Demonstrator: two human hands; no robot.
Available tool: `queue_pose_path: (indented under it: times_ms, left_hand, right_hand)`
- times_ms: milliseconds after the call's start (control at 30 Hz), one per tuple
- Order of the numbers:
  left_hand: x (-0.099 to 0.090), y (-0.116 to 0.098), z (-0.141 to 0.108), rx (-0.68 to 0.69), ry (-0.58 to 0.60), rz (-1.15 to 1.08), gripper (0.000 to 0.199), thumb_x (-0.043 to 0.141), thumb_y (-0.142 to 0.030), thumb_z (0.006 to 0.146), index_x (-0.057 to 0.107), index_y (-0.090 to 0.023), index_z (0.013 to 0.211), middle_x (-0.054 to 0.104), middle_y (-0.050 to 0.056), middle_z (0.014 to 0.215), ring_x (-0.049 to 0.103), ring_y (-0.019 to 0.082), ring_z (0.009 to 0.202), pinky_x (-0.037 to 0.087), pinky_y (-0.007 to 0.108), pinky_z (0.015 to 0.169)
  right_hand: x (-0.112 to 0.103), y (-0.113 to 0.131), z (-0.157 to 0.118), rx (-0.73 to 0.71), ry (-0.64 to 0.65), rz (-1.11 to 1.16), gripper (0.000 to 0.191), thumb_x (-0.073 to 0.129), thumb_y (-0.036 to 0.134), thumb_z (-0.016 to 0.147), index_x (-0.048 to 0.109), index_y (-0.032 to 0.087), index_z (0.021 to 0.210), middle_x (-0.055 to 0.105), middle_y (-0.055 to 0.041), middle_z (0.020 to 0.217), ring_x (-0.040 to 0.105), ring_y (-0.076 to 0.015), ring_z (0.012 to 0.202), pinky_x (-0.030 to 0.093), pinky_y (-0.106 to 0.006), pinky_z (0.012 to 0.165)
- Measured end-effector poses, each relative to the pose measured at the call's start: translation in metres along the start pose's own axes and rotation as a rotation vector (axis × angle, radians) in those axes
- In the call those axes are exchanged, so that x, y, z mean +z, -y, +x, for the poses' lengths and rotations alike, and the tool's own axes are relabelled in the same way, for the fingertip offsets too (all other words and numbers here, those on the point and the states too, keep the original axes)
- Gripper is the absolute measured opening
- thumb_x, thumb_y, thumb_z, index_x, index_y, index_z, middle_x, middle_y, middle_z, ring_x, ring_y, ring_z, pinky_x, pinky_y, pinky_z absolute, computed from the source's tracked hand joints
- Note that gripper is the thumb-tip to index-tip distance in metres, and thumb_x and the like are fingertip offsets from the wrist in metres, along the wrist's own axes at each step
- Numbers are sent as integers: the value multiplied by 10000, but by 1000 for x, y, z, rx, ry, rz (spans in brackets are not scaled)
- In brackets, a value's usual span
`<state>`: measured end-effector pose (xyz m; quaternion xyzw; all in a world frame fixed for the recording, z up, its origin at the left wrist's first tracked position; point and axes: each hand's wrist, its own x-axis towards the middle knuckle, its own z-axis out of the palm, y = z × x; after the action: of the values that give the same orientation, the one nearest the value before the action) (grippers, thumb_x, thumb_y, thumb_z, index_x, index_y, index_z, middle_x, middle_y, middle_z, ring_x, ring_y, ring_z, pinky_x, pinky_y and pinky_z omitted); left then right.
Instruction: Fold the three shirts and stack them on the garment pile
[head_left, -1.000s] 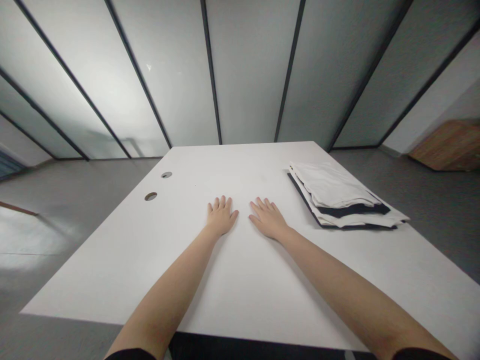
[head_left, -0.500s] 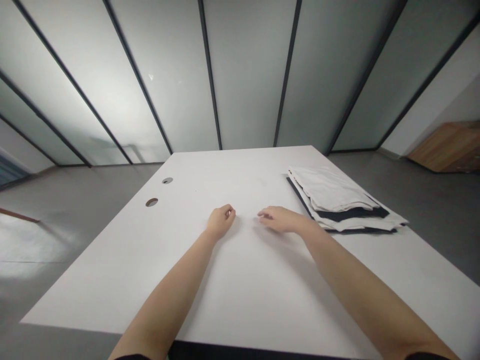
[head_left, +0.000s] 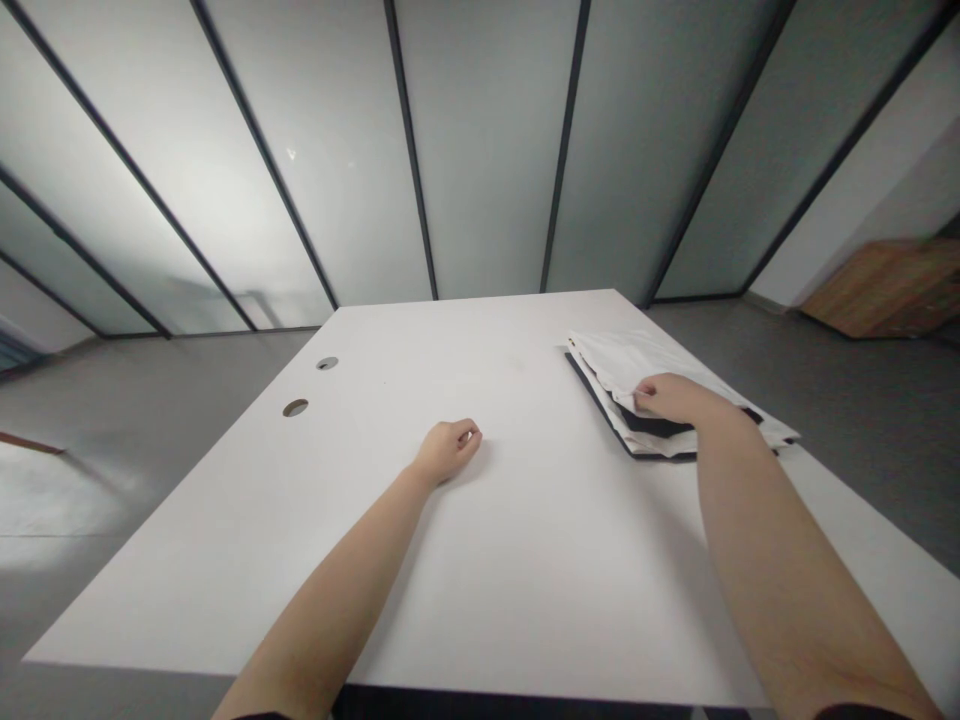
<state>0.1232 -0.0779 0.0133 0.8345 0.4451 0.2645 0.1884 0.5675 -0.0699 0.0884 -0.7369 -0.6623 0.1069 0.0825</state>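
Note:
On the right side of the white table [head_left: 450,550] lies a stack of folded white and black cloths, its near part hidden behind my right arm. The uppermost white cloth [head_left: 609,360] has its near edge pinched by my right hand [head_left: 673,397], thumb and fingers together. A black cloth [head_left: 649,425] shows just beneath that edge, with more white and dark layers below. My left hand [head_left: 448,448] rests above the middle of the table, fingers curled closed, with nothing visible in them.
Two round holes, one grey-rimmed [head_left: 327,363] and one brownish inside [head_left: 295,407], pierce the tabletop at the left. Frosted glass panels [head_left: 487,150] with dark frames stand behind the table. A wooden piece of furniture [head_left: 881,288] sits far right on the grey floor.
My right hand has moved right from the table's middle to the stack and pinched the top white cloth's near edge. My left hand has barely shifted.

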Motion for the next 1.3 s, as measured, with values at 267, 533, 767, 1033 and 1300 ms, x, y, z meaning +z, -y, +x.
queue_pose_path:
  times_ms: [267,533,767,1033,1300]
  left_hand:
    - [-1,-16,-2,91,-32,5,218,542,-302,981,715,-223,875,611,-16,635,538,140,574,370,273,633]
    - [-16,-99,6,127,-218,-225,395,717,-495,920,666,-225,1204,745,107,1201,684,252,1026,538,362,866]
    - [-75,-120,30,19,-44,-292,135,538,-268,967,623,-211,879,657,11,807,587,187,757,470,312,717]
    - [-123,-85,36,-119,-406,-461,313,464,-442,1046,633,-193,962,668,37,853,616,197,796,501,303,726]
    - [-180,-85,3,-175,39,-42,444,830,-564,754,733,-213,1007,747,26,952,685,250,843,536,311,697]
  right_hand:
    - [-24,63,-17,-31,-324,128,249,461,357,996,598,249,818,731,-114,893,637,-273,809,412,-348,716]
    - [-13,177,-78,-466,-172,911,518,473,740,1041,511,270,827,537,19,743,504,-187,689,450,-300,669]
    - [-16,191,-95,-471,61,916,550,873,619,771,561,268,1056,667,13,879,611,-203,784,471,-288,703]
    - [-17,159,-68,-296,16,474,78,632,260,844,681,250,903,774,-76,1006,681,-285,968,516,-334,810]
    - [-21,161,-65,-111,135,1151,293,657,412,795,615,276,1051,681,-4,852,636,-205,725,472,-272,590]
